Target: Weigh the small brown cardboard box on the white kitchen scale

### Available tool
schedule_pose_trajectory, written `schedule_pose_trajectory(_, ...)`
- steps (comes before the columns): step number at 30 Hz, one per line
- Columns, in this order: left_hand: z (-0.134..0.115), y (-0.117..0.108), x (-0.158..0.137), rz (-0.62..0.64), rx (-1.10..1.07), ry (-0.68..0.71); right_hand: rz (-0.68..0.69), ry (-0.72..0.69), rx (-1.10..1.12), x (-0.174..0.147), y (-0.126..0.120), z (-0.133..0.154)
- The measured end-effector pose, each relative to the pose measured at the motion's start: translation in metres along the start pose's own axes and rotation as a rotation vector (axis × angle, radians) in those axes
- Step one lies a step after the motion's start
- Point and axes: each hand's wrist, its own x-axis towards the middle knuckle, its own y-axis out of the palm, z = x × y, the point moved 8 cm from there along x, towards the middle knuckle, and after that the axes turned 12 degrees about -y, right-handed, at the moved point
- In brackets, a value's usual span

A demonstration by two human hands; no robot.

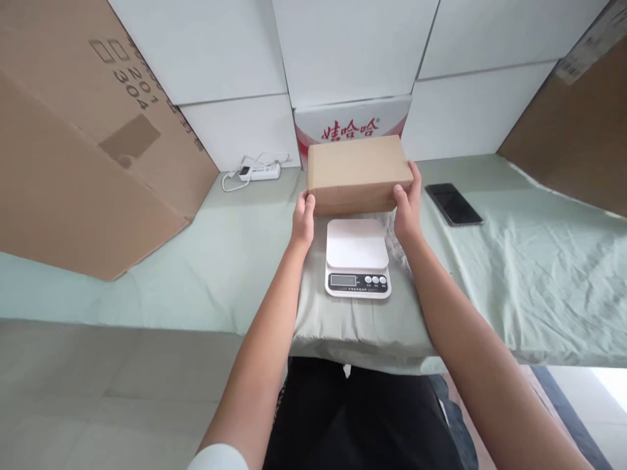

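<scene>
A plain brown cardboard box [360,163] is held between my two hands, behind the scale. My left hand [302,219] grips its left end, thumb on the near side. On the right end, my right hand [408,203] is closed round the corner, with the thumb on the front face. Nearer to me, a white digital kitchen scale [357,245] lies on the cloth with its display and buttons facing me. Crumpled clear plastic [396,245] shows between the scale and my right forearm. The box's underside is hidden.
Green cloth [220,261] covers the table. A black phone [454,204] lies to the right, and a white power strip with its cord [260,172] at the back left. Large cartons [83,156] flank both sides. A white carton with red lettering [353,116] stands behind.
</scene>
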Motion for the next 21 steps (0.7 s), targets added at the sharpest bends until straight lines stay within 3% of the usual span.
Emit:
schedule_pose_trajectory(7,0.034,0.000,0.007,0.013,0.021,-0.092,0.013,0.051,0.013,-0.017,0.002,-0.022)
schedule_pose_trajectory(21,0.040,-0.008,0.003,-0.033,0.020,-0.112,0.016,0.101,0.020,-0.024,0.006,-0.041)
